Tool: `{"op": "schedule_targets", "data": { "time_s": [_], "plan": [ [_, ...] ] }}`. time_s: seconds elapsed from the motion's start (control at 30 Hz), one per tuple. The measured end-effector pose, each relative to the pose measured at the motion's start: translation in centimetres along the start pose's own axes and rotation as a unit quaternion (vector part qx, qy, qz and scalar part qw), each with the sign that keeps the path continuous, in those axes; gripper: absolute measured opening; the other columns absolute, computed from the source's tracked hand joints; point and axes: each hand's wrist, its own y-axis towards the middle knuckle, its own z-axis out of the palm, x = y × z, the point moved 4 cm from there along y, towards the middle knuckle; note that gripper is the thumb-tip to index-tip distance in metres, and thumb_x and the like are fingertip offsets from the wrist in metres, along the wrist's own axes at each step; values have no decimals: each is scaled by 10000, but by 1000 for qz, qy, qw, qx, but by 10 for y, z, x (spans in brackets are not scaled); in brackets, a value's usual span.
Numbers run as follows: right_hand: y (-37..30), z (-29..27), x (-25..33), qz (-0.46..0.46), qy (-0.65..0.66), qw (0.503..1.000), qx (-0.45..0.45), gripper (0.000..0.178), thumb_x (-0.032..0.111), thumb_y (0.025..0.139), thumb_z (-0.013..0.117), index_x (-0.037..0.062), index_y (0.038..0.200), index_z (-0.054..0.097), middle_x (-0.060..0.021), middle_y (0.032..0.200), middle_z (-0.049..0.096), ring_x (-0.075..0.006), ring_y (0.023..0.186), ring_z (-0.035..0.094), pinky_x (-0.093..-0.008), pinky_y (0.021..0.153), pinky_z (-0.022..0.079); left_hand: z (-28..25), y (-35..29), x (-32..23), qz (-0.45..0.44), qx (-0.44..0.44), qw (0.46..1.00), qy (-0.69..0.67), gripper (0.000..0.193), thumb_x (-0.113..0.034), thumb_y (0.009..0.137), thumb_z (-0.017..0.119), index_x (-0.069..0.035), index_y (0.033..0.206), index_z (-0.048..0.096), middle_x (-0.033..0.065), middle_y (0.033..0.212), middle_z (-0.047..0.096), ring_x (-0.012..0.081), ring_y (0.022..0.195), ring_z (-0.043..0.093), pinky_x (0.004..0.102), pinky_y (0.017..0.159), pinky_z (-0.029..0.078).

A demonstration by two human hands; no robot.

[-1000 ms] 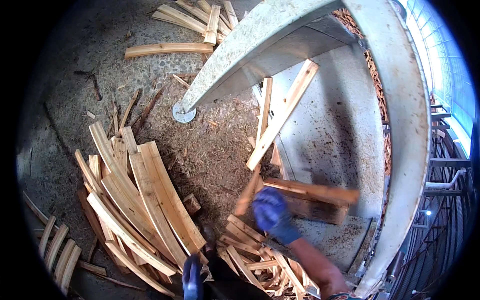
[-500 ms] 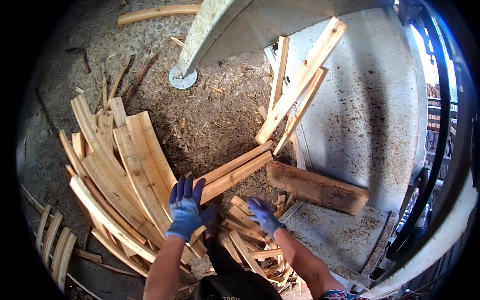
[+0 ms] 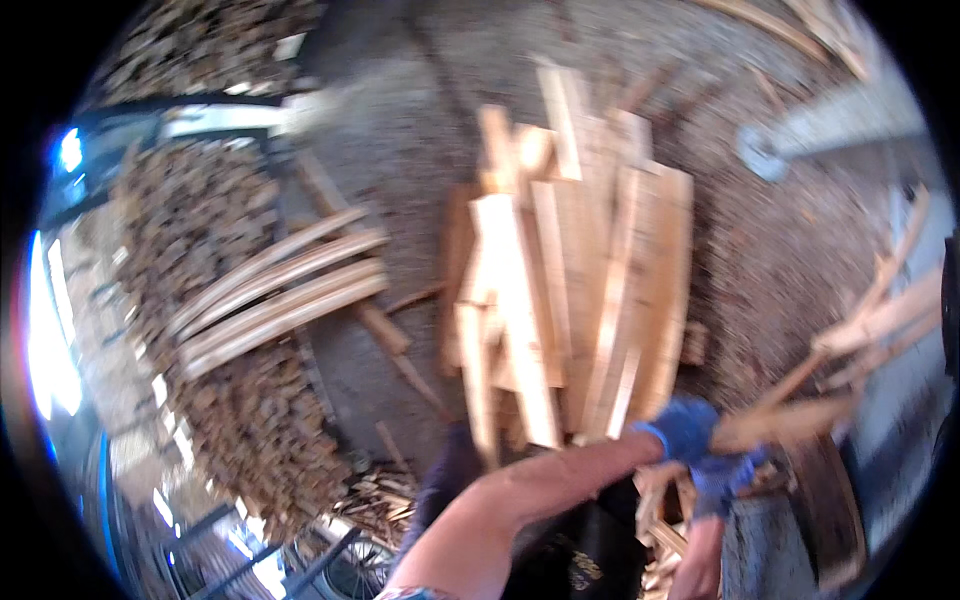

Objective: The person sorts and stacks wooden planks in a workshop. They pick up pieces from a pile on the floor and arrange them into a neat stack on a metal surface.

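floor [image 3: 405, 130]: dark grey | heap of pale boards [image 3: 595, 250], mid-view | brown litter [image 3: 755, 290], right of heap

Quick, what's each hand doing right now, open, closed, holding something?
Left hand: at the end of a wooden plank; too blurred to tell whether it grips.
Right hand: close by the same plank; open or closed cannot be told.
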Motion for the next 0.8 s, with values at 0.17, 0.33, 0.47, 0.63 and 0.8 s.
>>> {"op": "schedule_targets", "data": {
  "time_s": [0.17,0.33,0.47,0.63,0.8],
  "plan": [
    [-91,26,-15,-60,-96,994,-7,644,484,903,414,95,1393,262,-115,1411,306,-266,1282,305,-386,1063,239,-2,-151,-36,-72,-19,974,-215,692,-398,769,641,-80,1318,363,259,935,594,414,859,587,463,742,468],
    [-101,143,-102,-138,-375,909,118,630,422,884,489,69,1375,313,-96,1376,363,-242,1235,373,-367,1031,301,-31,-223,12,-143,-188,944,-232,692,-352,828,579,-62,1368,259,272,997,577,426,853,573,473,741,454],
    [-30,186,-159,-206,-591,768,139,585,149,822,621,19,1332,367,-103,1363,372,-225,1214,377,-351,1003,317,-91,-259,72,-73,-300,950,-39,557,-287,807,583,-19,1268,422,206,1094,566,373,925,568,431,782,464],
    [-52,193,-211,-277,-767,542,202,596,104,790,639,-10,1310,372,-171,1343,372,-275,1235,358,-350,1046,264,-189,-424,188,-170,-525,767,-329,596,-279,774,682,-11,1251,448,161,1178,557,305,1051,554,372,883,444],
    [-126,244,-264,-323,-801,432,259,508,88,768,649,-25,1228,466,-162,1244,486,-267,1143,462,-346,992,338,-211,-621,286,-177,-669,364,-624,476,-146,819,625,-72,1261,465,34,1151,566,181,1103,496,330,899,421]
  ]
}}
